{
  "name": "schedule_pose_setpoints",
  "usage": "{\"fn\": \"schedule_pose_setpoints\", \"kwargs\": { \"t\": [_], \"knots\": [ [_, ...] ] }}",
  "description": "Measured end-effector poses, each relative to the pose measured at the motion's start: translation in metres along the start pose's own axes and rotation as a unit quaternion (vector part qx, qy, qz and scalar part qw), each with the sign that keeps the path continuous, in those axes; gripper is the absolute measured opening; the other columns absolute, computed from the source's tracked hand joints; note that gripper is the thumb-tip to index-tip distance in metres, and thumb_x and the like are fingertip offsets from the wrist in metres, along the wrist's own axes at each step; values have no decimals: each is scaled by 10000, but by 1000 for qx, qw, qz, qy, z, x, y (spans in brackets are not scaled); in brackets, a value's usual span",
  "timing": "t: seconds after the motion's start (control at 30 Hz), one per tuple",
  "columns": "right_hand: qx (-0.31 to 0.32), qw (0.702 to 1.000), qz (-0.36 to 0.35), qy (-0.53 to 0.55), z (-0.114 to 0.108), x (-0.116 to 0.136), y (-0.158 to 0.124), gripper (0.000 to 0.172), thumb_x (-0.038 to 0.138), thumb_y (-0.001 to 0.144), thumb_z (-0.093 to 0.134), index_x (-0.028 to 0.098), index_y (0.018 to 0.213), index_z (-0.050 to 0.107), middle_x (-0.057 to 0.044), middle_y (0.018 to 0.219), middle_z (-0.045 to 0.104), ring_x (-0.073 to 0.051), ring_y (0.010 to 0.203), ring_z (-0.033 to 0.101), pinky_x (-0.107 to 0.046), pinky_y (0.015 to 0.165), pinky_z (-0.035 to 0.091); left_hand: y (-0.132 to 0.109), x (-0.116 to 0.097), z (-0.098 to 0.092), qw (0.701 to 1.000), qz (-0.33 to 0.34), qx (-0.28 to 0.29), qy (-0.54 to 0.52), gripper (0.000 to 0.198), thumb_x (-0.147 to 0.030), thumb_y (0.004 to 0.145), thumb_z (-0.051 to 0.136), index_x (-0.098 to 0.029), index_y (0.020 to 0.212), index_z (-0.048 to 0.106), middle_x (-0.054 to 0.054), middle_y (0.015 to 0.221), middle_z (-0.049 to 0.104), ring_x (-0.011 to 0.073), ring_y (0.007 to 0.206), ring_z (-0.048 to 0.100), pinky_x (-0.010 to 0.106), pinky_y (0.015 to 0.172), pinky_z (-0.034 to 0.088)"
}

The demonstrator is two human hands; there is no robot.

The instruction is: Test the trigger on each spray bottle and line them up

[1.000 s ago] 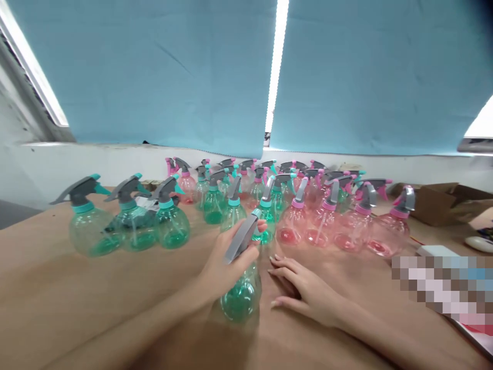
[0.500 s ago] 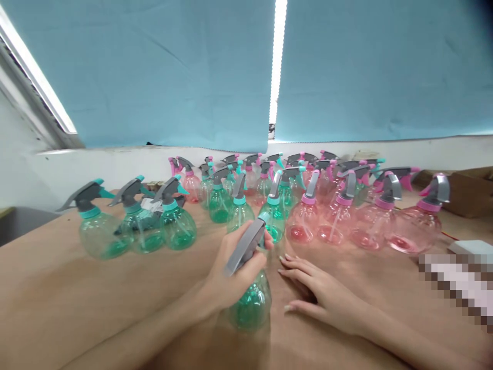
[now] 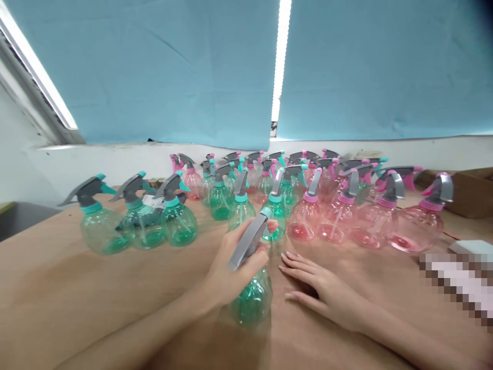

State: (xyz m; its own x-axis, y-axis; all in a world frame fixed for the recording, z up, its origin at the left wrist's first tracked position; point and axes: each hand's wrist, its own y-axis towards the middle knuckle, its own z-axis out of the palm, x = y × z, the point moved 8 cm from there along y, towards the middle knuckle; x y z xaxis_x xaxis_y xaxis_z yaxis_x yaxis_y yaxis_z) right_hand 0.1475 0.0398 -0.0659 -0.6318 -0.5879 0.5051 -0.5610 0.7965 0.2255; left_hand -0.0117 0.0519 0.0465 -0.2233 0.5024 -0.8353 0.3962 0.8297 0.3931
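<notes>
My left hand [image 3: 234,267] is wrapped round the neck and grey trigger head of a green spray bottle [image 3: 252,303], which stands upright near the front of the table. Its nozzle end points away from me, and my fingers hide the collar and trigger. To the right of it, my right hand [image 3: 314,282] lies palm down on the table with its fingers stretched out, holding nothing. Just beyond my hands stand a green spray bottle [image 3: 274,218] with a turquoise collar and a pink spray bottle [image 3: 303,221] with a pink collar.
Three green spray bottles [image 3: 179,226] stand at the left, with a dark item behind them. Several pink and green bottles crowd the back. At the right are a cardboard box [image 3: 470,192] and a white object [image 3: 475,249]. Blue curtains [image 3: 173,72] hang behind the wooden table [image 3: 77,293].
The view has shifted very slightly. My left hand keeps its grip on the green spray bottle, and my right hand stays flat on the table.
</notes>
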Motion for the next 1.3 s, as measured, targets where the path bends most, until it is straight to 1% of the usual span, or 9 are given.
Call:
{"fn": "schedule_pose_setpoints", "kwargs": {
  "t": [0.1,0.23,0.37,0.43,0.6,0.7,0.77,1.13,1.3],
  "knots": [
    [-2,1000,-4,1,0,1,0,488,472,948,526,260,1387,526,-64,1476,467,-285,1391,379,-503,1136,348,-2,4,0,1000,1,-7,-7,362,-177,839,503,-240,1187,584,3,822,595,159,688,543,353,784,515],
    [1,1000,-3,-18,0,3,0,464,455,968,490,252,1383,532,-60,1472,472,-279,1393,377,-504,1140,344,-3,6,-1,1000,-6,-21,-5,317,-171,852,508,-237,1149,599,-2,800,595,148,661,529,353,803,517],
    [-1,1000,-4,-25,-1,5,0,456,448,974,477,248,1380,536,-58,1470,476,-277,1389,383,-507,1142,340,-1,1,0,1000,-2,-20,-1,368,-169,841,516,-241,1195,592,14,906,635,134,642,522,329,743,510],
    [-7,1000,-6,-21,-2,6,0,451,445,971,486,254,1375,541,-60,1465,484,-276,1382,396,-508,1138,345,0,-1,0,1000,-1,-16,-3,372,-173,834,516,-232,1192,599,21,912,640,137,645,527,321,706,502],
    [-16,999,-14,-33,-3,7,-1,439,426,975,483,242,1369,548,-69,1455,496,-275,1379,402,-503,1126,365,1,-2,0,1000,-14,-14,2,366,-189,816,521,-235,1167,618,16,814,621,192,759,587,306,644,467],
    [-8,999,-16,-45,-1,7,0,450,432,983,457,230,1376,539,-64,1464,486,-265,1389,388,-495,1131,361,1,-1,0,1000,-17,-16,4,373,-190,811,524,-248,1167,620,-7,704,555,220,816,601,310,656,461],
    [0,999,-10,-49,0,5,0,463,448,985,445,218,1377,538,-66,1470,478,-261,1389,387,-488,1135,357,1,-1,1,1000,-17,-14,1,372,-191,811,523,-249,1165,621,-12,686,531,225,831,602,316,665,461],
    [0,999,-6,-33,0,2,0,457,453,978,467,232,1370,545,-63,1466,487,-262,1387,391,-489,1138,351,1,0,-1,1000,-18,-17,10,365,-202,814,522,-240,1162,622,-4,703,542,212,779,580,326,669,466],
    [-6,1000,-8,-21,-1,2,0,450,447,975,479,240,1368,547,-61,1466,487,-263,1386,392,-489,1140,346,1,-2,1,1000,-1,-12,-4,365,-193,827,513,-235,1175,613,-27,664,507,161,638,512,341,711,489]
  ]
}}
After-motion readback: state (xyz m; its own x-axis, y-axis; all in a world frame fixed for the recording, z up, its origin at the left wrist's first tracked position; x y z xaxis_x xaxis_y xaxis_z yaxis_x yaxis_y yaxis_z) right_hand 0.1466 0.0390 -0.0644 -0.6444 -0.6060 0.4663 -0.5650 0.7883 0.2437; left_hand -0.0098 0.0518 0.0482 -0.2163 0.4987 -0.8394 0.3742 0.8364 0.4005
